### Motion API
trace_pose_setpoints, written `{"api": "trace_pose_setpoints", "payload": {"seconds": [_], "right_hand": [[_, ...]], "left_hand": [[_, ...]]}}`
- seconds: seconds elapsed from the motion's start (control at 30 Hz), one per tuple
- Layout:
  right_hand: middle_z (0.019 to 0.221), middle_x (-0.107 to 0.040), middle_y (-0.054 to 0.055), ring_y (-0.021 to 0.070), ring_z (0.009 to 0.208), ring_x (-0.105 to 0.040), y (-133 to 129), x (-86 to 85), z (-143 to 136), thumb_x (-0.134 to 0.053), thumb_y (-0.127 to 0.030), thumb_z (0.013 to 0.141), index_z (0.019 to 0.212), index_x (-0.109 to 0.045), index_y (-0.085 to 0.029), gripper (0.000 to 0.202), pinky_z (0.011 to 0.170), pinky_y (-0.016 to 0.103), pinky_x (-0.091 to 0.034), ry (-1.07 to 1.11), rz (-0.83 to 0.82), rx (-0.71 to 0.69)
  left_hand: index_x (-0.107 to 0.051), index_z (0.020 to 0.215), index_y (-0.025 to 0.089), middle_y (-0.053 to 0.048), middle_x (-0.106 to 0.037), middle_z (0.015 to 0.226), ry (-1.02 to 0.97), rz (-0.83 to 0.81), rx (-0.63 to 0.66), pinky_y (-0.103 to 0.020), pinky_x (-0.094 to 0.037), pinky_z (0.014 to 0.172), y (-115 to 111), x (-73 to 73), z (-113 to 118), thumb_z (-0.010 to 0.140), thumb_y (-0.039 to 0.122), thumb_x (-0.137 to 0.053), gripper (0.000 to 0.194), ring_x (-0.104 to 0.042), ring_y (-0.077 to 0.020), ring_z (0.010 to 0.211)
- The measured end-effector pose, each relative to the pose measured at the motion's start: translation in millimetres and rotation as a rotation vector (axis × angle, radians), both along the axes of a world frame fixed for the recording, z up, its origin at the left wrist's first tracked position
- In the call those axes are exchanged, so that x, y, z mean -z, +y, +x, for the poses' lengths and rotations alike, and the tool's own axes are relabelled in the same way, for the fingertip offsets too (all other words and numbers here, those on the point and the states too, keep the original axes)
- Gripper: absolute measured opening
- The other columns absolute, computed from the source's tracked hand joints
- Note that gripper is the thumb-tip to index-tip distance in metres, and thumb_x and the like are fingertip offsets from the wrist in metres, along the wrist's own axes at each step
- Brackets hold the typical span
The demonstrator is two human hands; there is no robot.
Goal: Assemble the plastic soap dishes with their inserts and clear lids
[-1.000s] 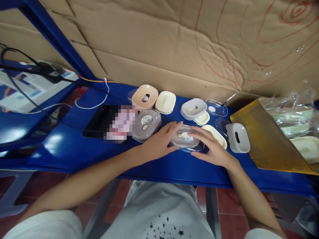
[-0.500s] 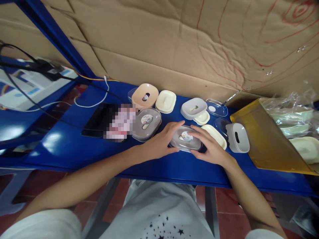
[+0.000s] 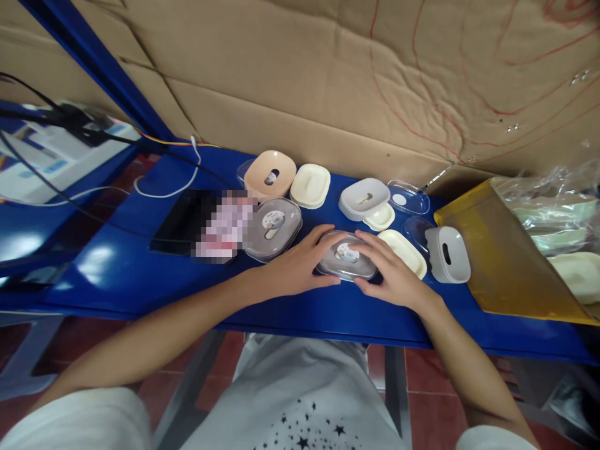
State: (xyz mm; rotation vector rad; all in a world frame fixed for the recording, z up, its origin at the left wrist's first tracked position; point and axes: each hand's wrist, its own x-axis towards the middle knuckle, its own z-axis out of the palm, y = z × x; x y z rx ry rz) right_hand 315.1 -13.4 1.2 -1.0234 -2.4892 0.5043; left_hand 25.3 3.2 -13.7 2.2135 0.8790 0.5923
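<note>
The clear-lidded box (image 3: 345,257), grey with a round sticker, sits between both hands near the front of the blue counter (image 3: 300,315); whether it rests on the counter or is lifted a little, I cannot tell. It is one of two such boxes: the second covered box (image 3: 272,229) lies to its left. Around them are two light grey dishes, a rear dish (image 3: 364,197) and a right-hand dish (image 3: 450,254), and one peach dish (image 3: 270,176). Three cream pieces lie on the counter: a square piece (image 3: 310,185), a small piece (image 3: 380,217) and a long piece (image 3: 407,255). Three loose clear lids show too: one behind the peach dish, one round-stickered lid (image 3: 409,197) and one beside the right-hand dish. One more cream piece (image 3: 580,275) is at the carton (image 3: 473,262) on the right.

The left hand (image 3: 300,267) has its fingers (image 3: 325,242) half curled, thumb apart, gripping the box's left end. The right hand (image 3: 394,272) mirrors it on the right end, fingers bent over the top and thumb at the near edge, as wide apart as the box needs.

A second ago a clear rim stuck out past the grey part on the near right side; now the edges lie nearly in line. Both hands keep about the same hold, and the other pieces stay in their places.
</note>
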Motion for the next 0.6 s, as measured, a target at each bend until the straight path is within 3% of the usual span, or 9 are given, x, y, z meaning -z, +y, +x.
{"api": "trace_pose_setpoints", "payload": {"seconds": [0.13, 0.2, 0.3, 0.37, 0.47, 0.6], "right_hand": [[0.180, -0.037, 0.009, 0.0361, 0.167, -0.033, 1, 1.8, -1, -0.070, -0.044, 0.104, 0.169, -0.040, -0.037, 0.071, 0.134, 0.066, -0.032, -0.025, -0.023, -0.002], [0.181, -0.034, 0.009, 0.0364, 0.168, -0.030, 4, -0.3, 4, -0.067, -0.049, 0.106, 0.172, -0.035, -0.038, 0.074, 0.135, 0.068, -0.027, -0.046, -0.013, -0.007], [0.179, -0.040, 0.010, 0.0367, 0.165, -0.037, 8, -9.6, 19, -0.058, -0.054, 0.110, 0.173, -0.032, -0.037, 0.071, 0.133, 0.067, -0.030, -0.034, 0.046, 0.062], [0.172, -0.050, 0.010, 0.0373, 0.160, -0.046, 12, -17.9, 32, -0.053, -0.052, 0.112, 0.170, -0.041, -0.035, 0.062, 0.129, 0.065, -0.036, -0.013, 0.123, 0.174], [0.153, -0.069, 0.011, 0.0374, 0.144, -0.063, 16, -25.9, 48, -0.055, -0.048, 0.111, 0.154, -0.062, -0.031, 0.047, 0.121, 0.060, -0.046, -0.004, 0.228, 0.348], [0.129, -0.081, 0.011, 0.0352, 0.122, -0.074, 21, -23.6, 55, -0.056, -0.046, 0.111, 0.134, -0.075, -0.026, 0.035, 0.107, 0.056, -0.055, -0.062, 0.222, 0.397]], "left_hand": [[-0.041, 0.165, 0.028, -0.021, -0.033, 0.174, 0.063, 0.162, -0.034, -0.062, -0.038, 0.132, -4, -0.2, 1, 0.103, 0.045, -0.073, 0.072, -0.035, -0.0395, 0.165], [-0.046, 0.160, 0.022, -0.024, -0.032, 0.174, 0.086, 0.273, -0.056, -0.064, -0.038, 0.132, -6, -1.5, 3, 0.102, 0.039, -0.073, 0.067, -0.034, -0.0421, 0.165], [-0.054, 0.149, 0.019, -0.023, -0.036, 0.173, 0.138, 0.398, -0.053, -0.063, -0.038, 0.132, -8, -6.4, 6, 0.096, 0.025, -0.071, 0.056, -0.036, -0.0419, 0.164], [-0.061, 0.141, 0.022, -0.019, -0.046, 0.167, 0.197, 0.450, -0.039, -0.061, -0.041, 0.129, -10, -11.2, 8, 0.094, 0.020, -0.069, 0.048, -0.043, -0.0404, 0.159], [-0.067, 0.134, 0.024, -0.017, -0.057, 0.155, 0.297, 0.512, -0.077, -0.058, -0.050, 0.117, -13, -18.7, 10, 0.096, 0.025, -0.069, 0.038, -0.056, -0.0409, 0.145], [-0.069, 0.134, 0.023, -0.021, -0.060, 0.149, 0.431, 0.568, -0.185, -0.060, -0.053, 0.102, -16, -25.5, 9, 0.101, 0.036, -0.067, 0.036, -0.063, -0.0442, 0.128]]}}
